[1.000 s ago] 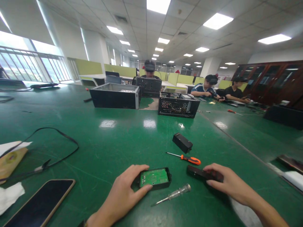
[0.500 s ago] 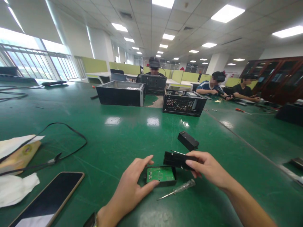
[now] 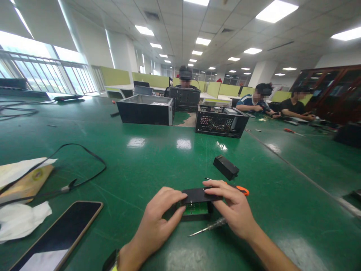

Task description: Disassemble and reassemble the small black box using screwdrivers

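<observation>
A black plastic cover lies tilted over a shallow black case, with a green circuit board showing through the gap at the front. My left hand grips the left end, its forefinger at the cover's corner and its thumb by the case wall. On the right, my right hand holds the cover, fingers on top and thumb at its near edge. A clear-handled screwdriver lies in front of the case, its handle end partly under my right hand. Behind that hand shows an orange-handled tool, mostly hidden.
Beyond my hands lies a small black box. A phone, crumpled tissue and black cable are on the left. Open computer cases stand farther back, with people seated beyond and a red screwdriver at right.
My right hand has brought the cover left and down onto the case. My left fingers have closed in on its left end. The orange-handled tool has come into view.
</observation>
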Tool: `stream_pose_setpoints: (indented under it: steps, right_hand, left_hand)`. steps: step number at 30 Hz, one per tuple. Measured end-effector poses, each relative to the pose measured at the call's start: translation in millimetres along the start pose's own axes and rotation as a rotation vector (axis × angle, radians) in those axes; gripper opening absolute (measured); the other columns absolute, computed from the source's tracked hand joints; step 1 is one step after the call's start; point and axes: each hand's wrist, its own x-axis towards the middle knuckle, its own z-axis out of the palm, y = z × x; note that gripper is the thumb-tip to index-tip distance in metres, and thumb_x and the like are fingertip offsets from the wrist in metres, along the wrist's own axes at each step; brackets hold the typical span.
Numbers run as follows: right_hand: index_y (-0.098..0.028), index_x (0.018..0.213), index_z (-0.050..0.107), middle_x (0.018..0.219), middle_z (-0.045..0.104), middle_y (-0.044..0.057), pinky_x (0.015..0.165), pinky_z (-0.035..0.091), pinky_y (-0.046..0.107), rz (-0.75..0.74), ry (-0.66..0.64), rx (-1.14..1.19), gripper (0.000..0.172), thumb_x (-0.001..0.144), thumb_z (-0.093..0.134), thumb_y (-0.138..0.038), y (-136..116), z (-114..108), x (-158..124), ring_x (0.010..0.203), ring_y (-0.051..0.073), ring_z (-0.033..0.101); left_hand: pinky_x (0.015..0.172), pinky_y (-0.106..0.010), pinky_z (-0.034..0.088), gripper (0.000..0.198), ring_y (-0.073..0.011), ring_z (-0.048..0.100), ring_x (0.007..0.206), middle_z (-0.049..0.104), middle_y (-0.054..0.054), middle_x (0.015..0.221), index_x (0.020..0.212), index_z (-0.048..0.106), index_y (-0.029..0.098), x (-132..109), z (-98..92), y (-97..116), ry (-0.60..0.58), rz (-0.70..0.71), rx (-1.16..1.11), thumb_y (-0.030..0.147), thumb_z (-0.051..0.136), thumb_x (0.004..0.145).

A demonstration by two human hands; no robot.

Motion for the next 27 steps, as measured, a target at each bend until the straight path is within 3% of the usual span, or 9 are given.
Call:
stream_pose_setpoints:
  steps: [4, 7, 12, 16, 21, 25, 27]
  right_hand:
    - [-0.025, 0.096, 0.075, 0.107, 0.075, 0.007, 0.089, 0.054, 0.039, -0.069, 0.027, -0.029, 0.02, 0.086, 0.06, -0.018, -4, 3, -2, 0.1, 0.022, 0.069]
    - [-0.023, 0.092, 0.073, 0.092, 0.075, 0.005, 0.081, 0.056, 0.034, -0.067, 0.143, -0.046, 0.015, 0.086, 0.061, -0.017, -4, 8, -5, 0.088, 0.02, 0.07]
    - [-0.024, 0.098, 0.067, 0.088, 0.07, 0.004, 0.073, 0.054, 0.029, -0.123, 0.256, -0.157, 0.019, 0.087, 0.058, -0.011, -10, 18, -10, 0.083, 0.018, 0.067]
    - [-0.023, 0.112, 0.063, 0.088, 0.07, 0.005, 0.068, 0.054, 0.029, -0.333, 0.223, -0.327, 0.036, 0.083, 0.057, -0.003, -20, 25, -15, 0.077, 0.018, 0.066]
    - [-0.02, 0.123, 0.059, 0.093, 0.072, 0.008, 0.069, 0.053, 0.037, -0.507, 0.118, -0.459, 0.047, 0.079, 0.056, -0.003, -23, 32, -17, 0.08, 0.022, 0.064]
    - [-0.019, 0.129, 0.055, 0.098, 0.072, 0.009, 0.072, 0.052, 0.038, -0.544, 0.012, -0.456, 0.048, 0.082, 0.054, -0.008, -18, 35, -15, 0.084, 0.023, 0.062]
    - [-0.019, 0.128, 0.055, 0.098, 0.072, 0.009, 0.071, 0.051, 0.037, -0.535, 0.005, -0.467, 0.045, 0.083, 0.053, -0.009, -15, 34, -14, 0.083, 0.022, 0.062]
  left_hand:
    - [0.073, -0.032, 0.053, 0.025, -0.0189, 0.064, 0.082, 0.071, -0.004, 0.092, 0.111, 0.064, 0.024, -1, 0.1, 1, 0.01, 0.032, 0.056, 0.011, 0.055, 0.091]
    - [0.07, -0.032, 0.052, 0.025, -0.0198, 0.062, 0.079, 0.068, -0.005, 0.089, 0.114, 0.063, 0.023, -1, -0.2, 3, 0.0, 0.036, 0.172, 0.017, 0.059, 0.09]
    - [0.074, -0.038, 0.051, 0.054, -0.0255, 0.06, 0.087, 0.062, -0.01, 0.102, 0.133, 0.052, 0.021, -3, 0.9, 13, 0.005, 0.043, 0.384, 0.034, 0.071, 0.084]
    - [0.073, -0.036, 0.051, 0.05, -0.0245, 0.063, 0.083, 0.069, -0.009, 0.099, 0.136, 0.047, 0.021, -5, 3.3, 24, -0.049, 0.155, 0.344, 0.039, 0.063, 0.091]
    - [0.081, -0.033, 0.054, 0.047, -0.0233, 0.067, 0.091, 0.071, -0.009, 0.106, 0.128, 0.051, 0.021, -4, 6.7, 29, -0.006, 0.112, 0.13, 0.054, 0.051, 0.094]
    - [0.071, -0.023, 0.055, 0.018, -0.0161, 0.069, 0.077, 0.073, -0.002, 0.089, 0.11, 0.061, 0.025, -2, 7.2, 30, 0.055, -0.027, 0.015, 0.035, 0.051, 0.098]
    - [0.07, -0.023, 0.056, 0.018, -0.0166, 0.069, 0.077, 0.073, -0.001, 0.088, 0.109, 0.063, 0.026, -3, 6.2, 31, 0.058, -0.077, 0.009, 0.033, 0.056, 0.094]
